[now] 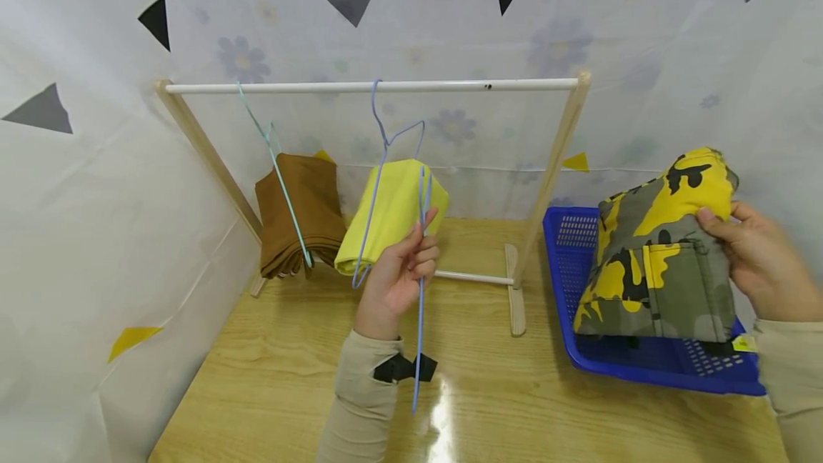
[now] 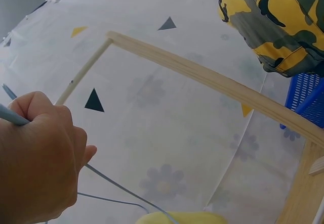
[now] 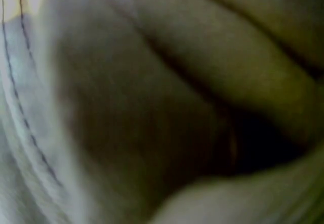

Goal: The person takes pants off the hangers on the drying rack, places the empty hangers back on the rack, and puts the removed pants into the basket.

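My left hand [image 1: 401,277] grips a thin blue clothes hanger [image 1: 420,334] in front of the rack, its fingers curled round the wire. The left wrist view shows the same hand [image 2: 43,158] closed on the hanger. At the right, my right hand [image 1: 761,259] pinches a folded yellow, grey and black camouflage garment [image 1: 656,256] by its side, thumb on the front. The garment has a stitched pocket and is over a blue plastic basket [image 1: 572,349]. Blurred fabric close to the lens fills the right wrist view, where the hand is hidden.
A wooden rack with a white rail [image 1: 437,86] stands at the back. Folded brown cloth [image 1: 298,206] hangs there on a mint hanger [image 1: 286,198], beside folded yellow cloth [image 1: 386,213] on another blue hanger [image 1: 369,234]. The rack's right foot [image 1: 516,299] stands near the basket.
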`<state>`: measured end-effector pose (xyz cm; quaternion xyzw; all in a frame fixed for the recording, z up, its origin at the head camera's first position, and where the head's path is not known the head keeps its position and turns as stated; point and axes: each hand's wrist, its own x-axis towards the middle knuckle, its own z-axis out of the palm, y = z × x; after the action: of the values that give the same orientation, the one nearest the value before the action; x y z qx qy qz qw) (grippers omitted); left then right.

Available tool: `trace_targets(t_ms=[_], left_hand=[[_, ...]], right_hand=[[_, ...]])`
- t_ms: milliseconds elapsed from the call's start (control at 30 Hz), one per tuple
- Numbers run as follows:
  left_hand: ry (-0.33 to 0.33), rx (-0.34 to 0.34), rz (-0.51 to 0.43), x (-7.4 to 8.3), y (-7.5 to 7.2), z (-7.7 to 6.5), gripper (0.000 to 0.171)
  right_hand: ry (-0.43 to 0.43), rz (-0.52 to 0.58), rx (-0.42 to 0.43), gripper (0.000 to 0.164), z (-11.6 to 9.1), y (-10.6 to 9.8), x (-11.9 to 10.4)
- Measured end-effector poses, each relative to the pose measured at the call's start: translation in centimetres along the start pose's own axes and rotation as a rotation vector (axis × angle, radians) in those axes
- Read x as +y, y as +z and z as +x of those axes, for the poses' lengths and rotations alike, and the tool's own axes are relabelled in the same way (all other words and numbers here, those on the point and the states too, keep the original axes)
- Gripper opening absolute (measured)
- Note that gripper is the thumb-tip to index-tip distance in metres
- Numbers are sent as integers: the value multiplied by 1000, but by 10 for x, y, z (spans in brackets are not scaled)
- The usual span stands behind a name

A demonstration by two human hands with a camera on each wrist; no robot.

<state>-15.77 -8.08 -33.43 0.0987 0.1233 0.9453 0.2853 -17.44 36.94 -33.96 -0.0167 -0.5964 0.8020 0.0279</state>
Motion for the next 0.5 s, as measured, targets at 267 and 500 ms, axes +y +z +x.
trace_targets(t_ms=[267,500], left_hand=[[0,-8,1,0,0,-1,38],[-7,-10,-32,-1,1,-2,45]], right_hand=[[68,-47,-59,24,0,9,2],[68,-38,-109,19,0,12,4]])
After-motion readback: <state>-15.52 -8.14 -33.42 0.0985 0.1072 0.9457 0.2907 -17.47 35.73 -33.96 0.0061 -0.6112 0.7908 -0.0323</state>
